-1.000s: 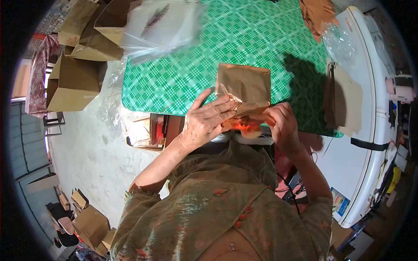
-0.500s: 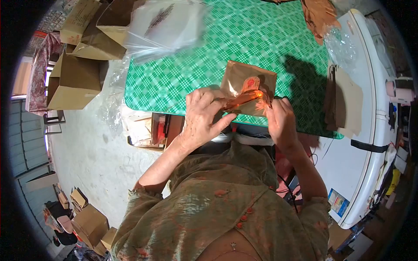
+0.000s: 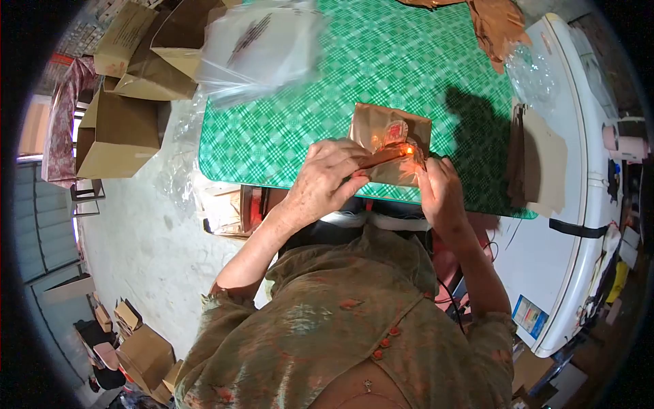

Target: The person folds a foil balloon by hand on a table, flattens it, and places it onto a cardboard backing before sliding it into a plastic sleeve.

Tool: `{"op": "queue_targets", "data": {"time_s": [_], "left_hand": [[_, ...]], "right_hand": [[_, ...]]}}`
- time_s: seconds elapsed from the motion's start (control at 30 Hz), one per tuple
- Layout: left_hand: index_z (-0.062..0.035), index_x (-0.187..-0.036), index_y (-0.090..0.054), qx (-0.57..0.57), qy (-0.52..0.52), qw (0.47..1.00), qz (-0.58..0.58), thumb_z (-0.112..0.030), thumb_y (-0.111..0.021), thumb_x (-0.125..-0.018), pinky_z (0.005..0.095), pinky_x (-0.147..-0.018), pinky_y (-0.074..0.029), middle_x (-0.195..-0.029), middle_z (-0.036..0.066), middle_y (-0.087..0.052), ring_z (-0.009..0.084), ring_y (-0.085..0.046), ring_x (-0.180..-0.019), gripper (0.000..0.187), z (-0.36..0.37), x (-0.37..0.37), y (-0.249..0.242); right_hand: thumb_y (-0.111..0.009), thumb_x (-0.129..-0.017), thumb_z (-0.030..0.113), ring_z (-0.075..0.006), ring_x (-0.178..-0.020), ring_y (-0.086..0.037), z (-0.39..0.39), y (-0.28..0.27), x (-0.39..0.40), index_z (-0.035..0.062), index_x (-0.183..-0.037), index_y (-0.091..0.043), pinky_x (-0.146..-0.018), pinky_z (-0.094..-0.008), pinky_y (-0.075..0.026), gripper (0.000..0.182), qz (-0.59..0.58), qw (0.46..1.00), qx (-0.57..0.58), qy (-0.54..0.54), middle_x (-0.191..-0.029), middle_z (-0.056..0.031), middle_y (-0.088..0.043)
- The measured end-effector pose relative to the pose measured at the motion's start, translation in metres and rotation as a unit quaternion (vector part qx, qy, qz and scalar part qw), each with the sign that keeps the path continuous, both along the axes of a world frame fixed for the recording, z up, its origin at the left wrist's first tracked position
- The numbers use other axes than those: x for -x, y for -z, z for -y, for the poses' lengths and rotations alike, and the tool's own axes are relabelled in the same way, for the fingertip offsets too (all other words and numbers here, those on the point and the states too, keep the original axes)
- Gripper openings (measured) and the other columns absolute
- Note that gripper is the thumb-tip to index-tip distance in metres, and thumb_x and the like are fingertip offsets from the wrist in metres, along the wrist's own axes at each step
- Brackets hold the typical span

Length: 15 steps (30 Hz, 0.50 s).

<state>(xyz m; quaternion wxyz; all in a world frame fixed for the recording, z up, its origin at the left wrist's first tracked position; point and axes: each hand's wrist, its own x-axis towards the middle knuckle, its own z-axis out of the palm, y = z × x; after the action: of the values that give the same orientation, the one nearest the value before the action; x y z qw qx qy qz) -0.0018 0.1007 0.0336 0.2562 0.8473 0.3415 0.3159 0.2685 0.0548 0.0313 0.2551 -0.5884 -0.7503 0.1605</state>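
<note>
A flat, shiny copper-brown plastic packet (image 3: 371, 121) lies near the front edge of the green checked table. A small red-and-orange label (image 3: 396, 131) shows on it, and light glints off its crumpled near part. My left hand (image 3: 327, 176) is closed on the near left side of the packet, thumb drawn in against the fingers. At the near right corner my right hand (image 3: 439, 184) pinches the same film between thumb and fingers. Whatever lies under the fingers is hidden.
Clear plastic sheets or bags (image 3: 262, 48) are stacked at the table's (image 3: 381, 54) back left. Brown film (image 3: 494, 27) hangs at the back right, with cardboard pieces (image 3: 541, 163) at the right edge. Open cartons (image 3: 126, 129) stand left; a white appliance (image 3: 579, 136) stands right.
My left thumb has moved in from being stretched out to pressing near the fingers. The packet's near part is folded and crumpled differently. My right hand stays almost in place.
</note>
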Motion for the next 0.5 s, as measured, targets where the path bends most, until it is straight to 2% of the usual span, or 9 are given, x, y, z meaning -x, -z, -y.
{"op": "queue_targets", "data": {"time_s": [0.2, 0.3, 0.5], "left_hand": [[-0.0025, -0.098, -0.076, 0.046, -0.049, 0.997, 0.033, -0.019, -0.080, -0.092, 0.0424, -0.100, -0.043, -0.105, 0.010, -0.073, 0.0306, -0.063, -0.108, 0.018, -0.001, -0.003, 0.002], [-0.0022, -0.096, -0.075, 0.034, -0.068, 0.996, 0.048, -0.018, -0.079, -0.093, 0.0417, -0.095, -0.043, -0.099, 0.011, -0.071, 0.0307, -0.062, -0.101, 0.016, -0.001, -0.006, 0.002], [-0.0019, -0.090, -0.072, 0.032, -0.089, 0.995, 0.023, -0.017, -0.079, -0.093, 0.0420, -0.090, -0.043, -0.094, 0.011, -0.068, 0.0314, -0.060, -0.094, 0.017, -0.005, -0.011, 0.006]], "right_hand": [[-0.062, -0.096, 0.006, -0.0435, -0.084, -0.057, 0.000, 0.004, 0.008, -0.0001, -0.094, -0.056, -0.077, -0.0540, -0.045, 0.009, 0.008, 0.999, -0.043, 0.032, -0.086, -0.0218, -0.061], [-0.062, -0.096, 0.006, -0.0439, -0.085, -0.057, 0.001, 0.007, 0.011, 0.0003, -0.097, -0.057, -0.078, -0.0544, -0.046, 0.008, 0.005, 0.997, -0.048, 0.054, -0.087, -0.0217, -0.063], [-0.064, -0.097, 0.008, -0.0435, -0.089, -0.060, 0.003, 0.005, 0.017, 0.0014, -0.103, -0.058, -0.082, -0.0539, -0.048, 0.011, 0.013, 0.995, -0.043, 0.093, -0.089, -0.0210, -0.064]]}}
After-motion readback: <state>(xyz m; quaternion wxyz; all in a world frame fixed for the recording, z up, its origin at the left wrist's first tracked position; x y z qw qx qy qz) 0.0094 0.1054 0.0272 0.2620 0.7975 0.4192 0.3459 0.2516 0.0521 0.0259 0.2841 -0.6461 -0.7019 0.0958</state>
